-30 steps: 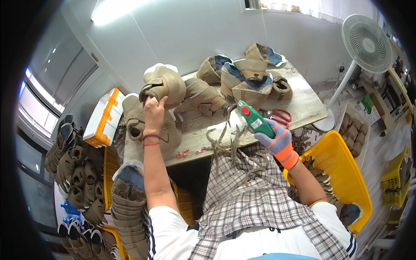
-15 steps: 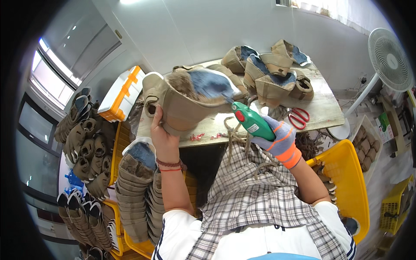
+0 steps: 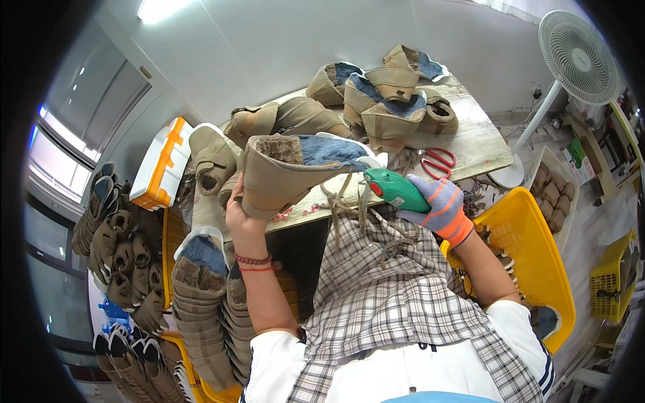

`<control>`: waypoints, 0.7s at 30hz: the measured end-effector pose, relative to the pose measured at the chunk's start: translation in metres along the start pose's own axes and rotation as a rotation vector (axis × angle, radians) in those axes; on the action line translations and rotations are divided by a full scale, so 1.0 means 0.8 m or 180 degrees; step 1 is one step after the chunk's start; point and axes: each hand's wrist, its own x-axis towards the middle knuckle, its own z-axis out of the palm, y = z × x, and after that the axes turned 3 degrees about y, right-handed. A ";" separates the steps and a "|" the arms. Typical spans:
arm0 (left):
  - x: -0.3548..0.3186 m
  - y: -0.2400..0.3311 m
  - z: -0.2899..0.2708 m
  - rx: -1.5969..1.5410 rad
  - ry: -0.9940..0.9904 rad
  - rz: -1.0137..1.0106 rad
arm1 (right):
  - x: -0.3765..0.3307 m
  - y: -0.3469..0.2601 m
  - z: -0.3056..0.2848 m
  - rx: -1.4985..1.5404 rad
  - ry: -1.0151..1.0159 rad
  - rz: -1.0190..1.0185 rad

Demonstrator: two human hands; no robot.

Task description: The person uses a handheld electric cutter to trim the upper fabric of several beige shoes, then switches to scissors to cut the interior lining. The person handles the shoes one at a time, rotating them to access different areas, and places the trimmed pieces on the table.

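My left hand [image 3: 243, 218] grips a tan shoe upper [image 3: 279, 176] from below at its left end. Brown fleece and blue lining show inside the upper, and its white edge points right. In my right hand [image 3: 440, 205], which wears a grey-purple glove with orange bands, is a green handheld power tool [image 3: 403, 191] with a red button. The tool's front end is close to the white edge of the upper; whether they touch I cannot tell. Another upper [image 3: 213, 161] with a dark round opening is just left of the held one.
Several uppers [image 3: 393, 124] and red-handled scissors [image 3: 438, 163] lie on the wooden table [image 3: 477, 144]. Nested uppers [image 3: 201, 302] are stacked at my left. A yellow basket [image 3: 547, 269] stands at my right, a white fan [image 3: 579, 60] beyond. A white box with orange tape [image 3: 161, 164] is at the left.
The held upper has tipped to a flatter angle, apart from the upper at its left. The green tool has swung more level beside its white edge. The whole view has shifted.
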 end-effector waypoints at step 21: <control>-0.009 -0.017 0.002 0.0151 0.0815 0.0518 | 0.021 -0.022 0.013 0.0427 -0.0046 -0.0118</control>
